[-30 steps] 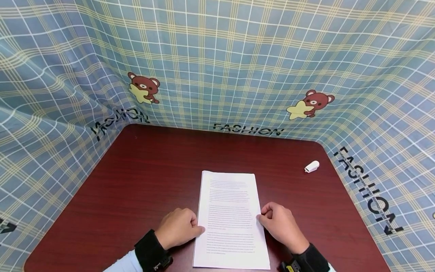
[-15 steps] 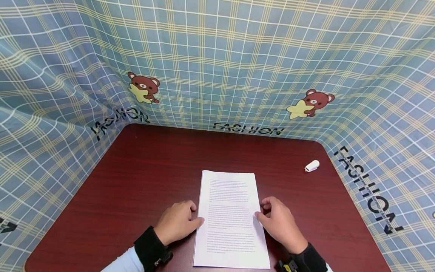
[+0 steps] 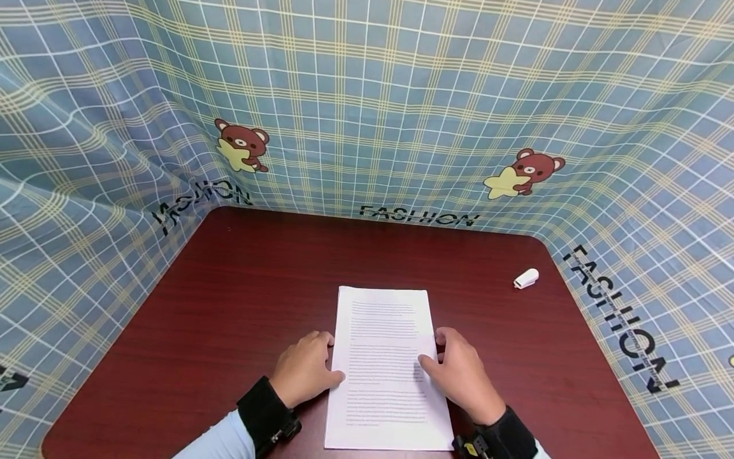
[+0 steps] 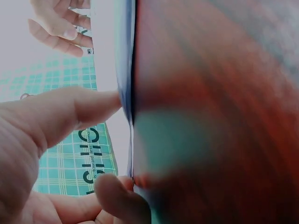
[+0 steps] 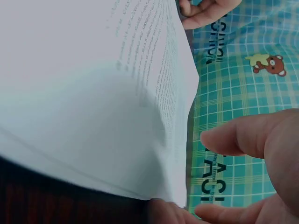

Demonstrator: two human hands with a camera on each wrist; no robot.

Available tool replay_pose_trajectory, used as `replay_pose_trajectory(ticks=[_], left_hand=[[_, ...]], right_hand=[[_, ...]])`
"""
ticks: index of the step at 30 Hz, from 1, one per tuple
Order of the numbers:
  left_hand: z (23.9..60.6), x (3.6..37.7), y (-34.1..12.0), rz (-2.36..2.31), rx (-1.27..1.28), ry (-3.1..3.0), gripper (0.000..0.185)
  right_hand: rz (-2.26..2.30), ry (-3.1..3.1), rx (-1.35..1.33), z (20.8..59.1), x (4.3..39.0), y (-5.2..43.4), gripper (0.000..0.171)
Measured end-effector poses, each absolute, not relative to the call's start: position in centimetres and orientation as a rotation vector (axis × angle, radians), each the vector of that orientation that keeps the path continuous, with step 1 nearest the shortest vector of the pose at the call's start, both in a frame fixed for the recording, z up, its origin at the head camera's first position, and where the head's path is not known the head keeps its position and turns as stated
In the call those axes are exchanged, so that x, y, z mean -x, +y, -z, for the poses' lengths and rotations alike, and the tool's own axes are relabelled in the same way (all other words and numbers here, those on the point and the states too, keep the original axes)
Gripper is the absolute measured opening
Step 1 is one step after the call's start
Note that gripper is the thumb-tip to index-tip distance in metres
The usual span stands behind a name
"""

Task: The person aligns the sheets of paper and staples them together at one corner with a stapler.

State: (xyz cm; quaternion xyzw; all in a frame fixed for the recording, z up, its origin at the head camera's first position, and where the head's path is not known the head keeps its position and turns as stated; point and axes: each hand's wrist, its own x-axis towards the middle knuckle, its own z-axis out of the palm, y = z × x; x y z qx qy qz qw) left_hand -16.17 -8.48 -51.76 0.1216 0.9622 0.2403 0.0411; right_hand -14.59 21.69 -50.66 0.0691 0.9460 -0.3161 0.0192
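A stack of printed white paper [image 3: 381, 357] lies on the dark red table [image 3: 241, 299], near its front edge. My left hand [image 3: 306, 370] is at the stack's left edge. Its thumb [image 4: 93, 109] and a curled finger [image 4: 119, 193] pinch that edge. My right hand [image 3: 459, 373] is at the right edge, its thumb lying on the printed page. In the right wrist view the paper [image 5: 93, 93] is lifted off the table along that edge, with the right fingertips [image 5: 163, 210] under it and the thumb [image 5: 243, 135] over it.
A small white object [image 3: 525, 278] lies near the table's back right corner. Blue checked cloth [image 3: 367, 108] printed with bears and lettering walls in the table on the left, back and right sides.
My right hand has slid left, so its thumb now lies further onto the page. My left hand has shifted slightly forward along the left edge. The paper has barely moved.
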Motion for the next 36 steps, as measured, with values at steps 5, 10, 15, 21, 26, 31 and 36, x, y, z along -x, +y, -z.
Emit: replay_pose_trajectory(ticks=[5,10,15,21,26,31,36], left_hand=[[51.8,16.3,-8.7,-0.762,-0.353,2.941,0.063],[51.8,16.4,-8.8,-0.776,-0.349,2.936,0.062],[51.8,16.4,-8.8,-0.784,-0.358,2.929,0.061],[51.7,16.3,-8.7,-0.779,-0.353,2.935,0.062],[51.8,16.2,-8.7,-0.777,-0.347,2.937,0.062],[52.1,16.5,-8.9,-0.847,-0.342,2.905,0.067],[51.4,17.8,-9.2,-1.307,-0.266,2.721,0.082]], right_hand=[[1.156,2.856,-0.247,51.0,15.1,21.8,0.070],[1.285,2.783,-0.286,51.0,15.6,21.6,0.073],[1.358,2.723,-0.308,50.7,15.7,21.4,0.076],[1.591,2.625,-0.380,50.1,16.2,21.7,0.073],[1.754,2.471,-0.343,50.6,16.9,21.8,0.047],[1.786,2.491,-0.266,50.7,16.7,21.3,0.022],[1.944,2.550,-0.169,48.1,15.8,20.8,0.021]])
